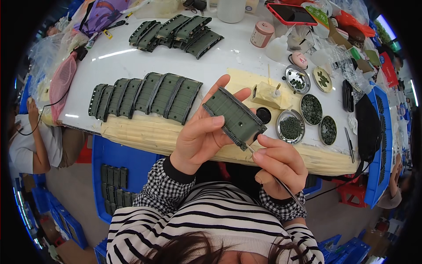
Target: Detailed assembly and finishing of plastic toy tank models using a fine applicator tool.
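Observation:
My left hand [200, 136] is closed around a curved dark green plastic part [234, 116] with ridged edges, held above the table's padded front edge. In my right hand [281, 165] is a pair of thin metal tweezers [286, 189], pinched between thumb and fingers. Their tip meets the lower corner of the green part; whether a small piece sits in it, I cannot make out. Left of my hands, a row of similar green parts [151, 94] lies along the table. To the right stand round dishes of tiny green pieces, among them a metal dish [278, 133].
More green parts [176, 33] are stacked at the back. A yellow block [271, 97] with small sticks stands beyond my right hand. A red-edged phone [291, 14] and a pink jar [262, 34] lie farther back. Below the table is a blue tray [99, 176]. Other people sit at both sides.

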Motion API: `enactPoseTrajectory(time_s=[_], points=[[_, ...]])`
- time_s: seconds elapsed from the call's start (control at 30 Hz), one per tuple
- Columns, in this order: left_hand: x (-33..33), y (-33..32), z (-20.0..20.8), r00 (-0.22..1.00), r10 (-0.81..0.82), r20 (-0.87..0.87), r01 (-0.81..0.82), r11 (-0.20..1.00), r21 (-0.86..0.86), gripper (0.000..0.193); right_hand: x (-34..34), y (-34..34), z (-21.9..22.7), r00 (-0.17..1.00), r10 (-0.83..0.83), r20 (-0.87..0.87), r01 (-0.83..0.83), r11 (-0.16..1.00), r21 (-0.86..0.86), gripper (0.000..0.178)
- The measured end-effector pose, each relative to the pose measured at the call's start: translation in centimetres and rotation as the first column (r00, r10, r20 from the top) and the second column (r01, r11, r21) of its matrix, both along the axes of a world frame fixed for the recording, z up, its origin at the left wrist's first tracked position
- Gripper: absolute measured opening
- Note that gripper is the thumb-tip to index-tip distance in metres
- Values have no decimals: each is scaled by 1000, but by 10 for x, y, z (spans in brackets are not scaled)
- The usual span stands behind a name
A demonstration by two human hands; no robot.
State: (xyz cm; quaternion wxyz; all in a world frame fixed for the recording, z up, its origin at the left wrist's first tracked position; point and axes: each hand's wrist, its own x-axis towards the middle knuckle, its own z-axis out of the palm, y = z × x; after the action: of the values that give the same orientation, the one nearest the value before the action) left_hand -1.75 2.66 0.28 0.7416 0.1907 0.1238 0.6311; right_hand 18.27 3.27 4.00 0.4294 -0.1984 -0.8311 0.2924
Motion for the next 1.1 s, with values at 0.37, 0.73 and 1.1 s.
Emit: enactPoseTrajectory(time_s=[0.37, 0.73, 1.1], points=[[0, 0, 1, 1000, 9, -11, -9, 1000, -6, 80, 2, 3, 0, 1000, 27, 12, -27, 1000, 12, 41], [1, -1, -1, 1000, 7, -14, -7, 1000, -17, 79, 2, 8, 2, 998, 57, 21, -58, 997, 53, 40], [1, -1, -2, 1000, 10, -16, -10, 1000, -16, 79, 3, 9, 2, 998, 57, 26, -58, 998, 23, 38]])
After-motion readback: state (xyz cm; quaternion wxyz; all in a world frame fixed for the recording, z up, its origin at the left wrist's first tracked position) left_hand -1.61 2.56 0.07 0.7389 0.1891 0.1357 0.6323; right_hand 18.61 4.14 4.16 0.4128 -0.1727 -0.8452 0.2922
